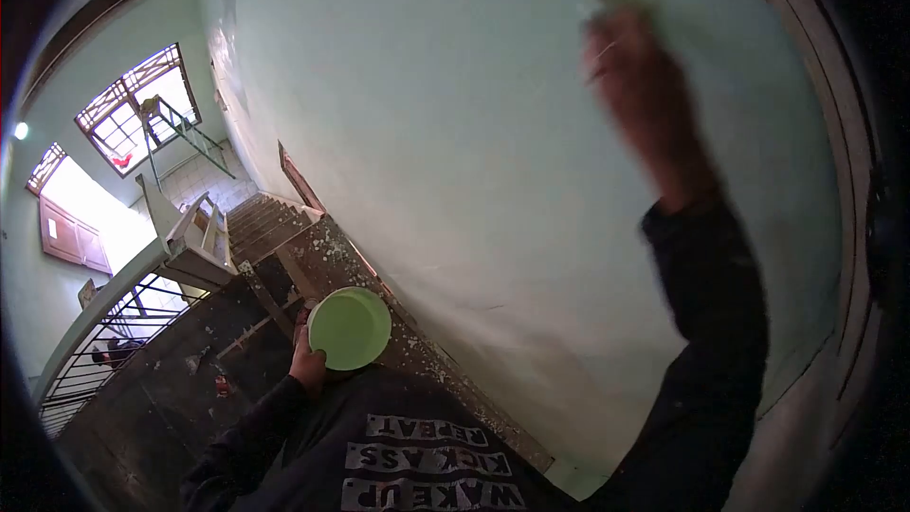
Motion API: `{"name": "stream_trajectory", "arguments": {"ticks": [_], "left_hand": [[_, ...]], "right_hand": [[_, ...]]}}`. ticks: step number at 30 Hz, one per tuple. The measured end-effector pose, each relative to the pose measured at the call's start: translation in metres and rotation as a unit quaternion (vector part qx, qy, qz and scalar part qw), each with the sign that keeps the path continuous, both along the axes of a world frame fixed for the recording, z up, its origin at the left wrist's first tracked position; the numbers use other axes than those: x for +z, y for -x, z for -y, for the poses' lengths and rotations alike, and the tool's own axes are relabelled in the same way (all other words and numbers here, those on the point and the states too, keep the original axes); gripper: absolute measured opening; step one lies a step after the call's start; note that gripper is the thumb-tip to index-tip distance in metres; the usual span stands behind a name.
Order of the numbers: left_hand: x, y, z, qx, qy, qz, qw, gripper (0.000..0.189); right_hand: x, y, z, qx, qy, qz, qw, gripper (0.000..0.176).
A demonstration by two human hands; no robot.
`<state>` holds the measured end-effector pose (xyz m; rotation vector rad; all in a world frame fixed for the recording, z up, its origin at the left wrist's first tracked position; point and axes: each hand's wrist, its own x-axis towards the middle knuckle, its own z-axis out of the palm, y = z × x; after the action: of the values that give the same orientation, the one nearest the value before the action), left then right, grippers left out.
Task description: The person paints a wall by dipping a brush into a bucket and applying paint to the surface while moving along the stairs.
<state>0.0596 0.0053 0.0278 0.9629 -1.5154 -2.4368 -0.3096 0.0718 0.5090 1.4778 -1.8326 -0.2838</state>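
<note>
In the head view my left hand [308, 362] grips the rim of a round light-green bowl [351, 327], thumb over the edge. The bowl is close in front of my dark shirt, and its inside shows an even pale green. My right hand [626, 52] is raised high against the pale green wall [427, 123], closed and smeared by motion. A blurred, pale and dark shape shows at its fingertips; I cannot tell what it is. A dark sleeve covers the right forearm.
A paint-spattered dark floor [142, 417] lies below me. Stairs [261, 228] descend at the left beside a railing [104, 322]. Farther off, a stepladder [180, 128] stands by a bright window [128, 118]. A door frame [825, 66] curves along the right.
</note>
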Motion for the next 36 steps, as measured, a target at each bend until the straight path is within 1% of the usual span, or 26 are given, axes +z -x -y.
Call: {"name": "stream_trajectory", "arguments": {"ticks": [2,3,4,5,7,8,10,11,12,13,14,16,18,20,21,23,25,27,28,29,30,31,32,33,34,36], "left_hand": [[-0.003,-0.003,0.001,-0.009,0.004,0.012,1.0,0.06],[-0.01,-0.005,0.002,-0.033,0.073,0.012,0.997,0.061],[-0.017,-0.007,0.003,-0.055,0.142,0.012,0.988,0.061],[-0.023,-0.008,0.003,-0.055,0.144,0.012,0.988,0.061],[-0.023,-0.008,-0.002,-0.029,0.122,0.014,0.992,0.065],[-0.03,-0.009,-0.004,-0.032,0.12,0.017,0.992,0.065],[-0.044,-0.011,-0.003,-0.032,0.078,-0.006,0.996,0.063],[-0.021,-0.007,-0.003,-0.036,0.079,-0.002,0.996,0.063],[0.02,0.002,-0.003,-0.024,-0.009,0.012,1.0,0.064],[0.042,0.005,-0.003,-0.011,-0.097,0.025,0.995,0.065],[0.039,0.004,-0.002,-0.01,-0.094,0.027,0.995,0.065],[0.024,0.004,-0.003,-0.02,-0.08,0.007,0.997,0.067],[0.001,-0.001,0.0,-0.047,-0.002,0.007,0.999,0.067],[-0.016,-0.004,0.003,-0.073,0.076,0.003,0.994,0.068],[-0.021,-0.004,0.004,-0.073,0.073,-0.002,0.995,0.067],[-0.032,-0.006,0.003,-0.075,0.071,-0.01,0.995,0.067],[-0.04,-0.006,0.003,-0.061,0.086,-0.001,0.994,0.067],[-0.044,-0.008,0.005,-0.1,0.152,0.008,0.983,0.067],[-0.044,-0.01,0.003,-0.142,0.215,0.02,0.966,0.067],[-0.039,-0.009,0.003,-0.147,0.213,0.02,0.966,0.067],[-0.032,-0.007,0.005,-0.121,0.146,0.0,0.982,0.068],[-0.029,-0.005,0.005,-0.094,0.077,-0.018,0.992,0.069],[-0.034,-0.006,0.004,-0.099,0.075,-0.017,0.992,0.069],[-0.043,-0.007,0.004,-0.094,0.091,0.006,0.991,0.069],[-0.042,-0.007,0.004,-0.089,0.106,0.028,0.99,0.07],[-0.023,-0.003,0.003,-0.081,0.057,0.036,0.994,0.07]], "right_hand": [[-0.072,-0.021,-0.004,0.0,-0.053,0.029,0.998,0.009],[-0.086,-0.038,-0.008,-0.05,-0.094,0.137,0.985,0.008],[-0.092,-0.047,-0.011,-0.097,-0.133,0.243,0.956,0.007],[-0.089,-0.042,-0.014,-0.097,-0.132,0.244,0.956,0.007],[-0.074,-0.014,-0.026,-0.005,-0.044,0.258,0.965,0.006],[-0.037,-0.007,-0.024,-0.017,-0.076,0.183,0.98,0.008],[0.031,0.002,-0.03,-0.036,0.028,0.106,0.993,0.013],[0.062,-0.004,-0.034,0.018,0.067,0.027,0.997,0.017],[0.088,0.003,-0.041,0.005,0.066,-0.06,0.996,0.017],[0.1,-0.067,-0.008,-0.303,0.015,-0.177,0.936,0.013],[0.096,-0.034,-0.024,-0.063,0.136,-0.36,0.921,0.014],[0.123,0.092,-0.055,0.166,0.205,-0.055,0.963,0.014],[0.059,-0.003,-0.036,-0.038,0.042,-0.168,0.984,0.016],[-0.018,-0.014,-0.037,0.015,0.051,0.015,0.998,0.012],[-0.054,-0.028,-0.035,-0.058,-0.012,0.021,0.998,0.012],[-0.109,-0.044,-0.041,-0.052,-0.029,0.188,0.98,0.009],[-0.114,-0.047,-0.046,-0.078,-0.073,0.252,0.962,0.008],[-0.096,-0.031,-0.055,-0.062,-0.018,0.28,0.958,0.009],[-0.077,-0.008,-0.063,0.032,0.016,0.189,0.981,0.01],[-0.032,-0.015,-0.061,-0.022,0.02,0.205,0.978,0.007],[0.005,-0.007,-0.068,0.028,0.052,0.166,0.984,0.008],[0.042,-0.023,-0.067,-0.044,0.072,0.083,0.993,0.011],[0.073,-0.02,-0.073,0.002,0.059,-0.036,0.998,0.017],[0.092,-0.024,-0.081,-0.106,0.063,-0.097,0.988,0.022],[0.11,-0.034,-0.07,-0.008,0.063,-0.157,0.986,0.021],[0.089,-0.073,-0.049,-0.191,0.113,-0.258,0.94,0.016]]}}
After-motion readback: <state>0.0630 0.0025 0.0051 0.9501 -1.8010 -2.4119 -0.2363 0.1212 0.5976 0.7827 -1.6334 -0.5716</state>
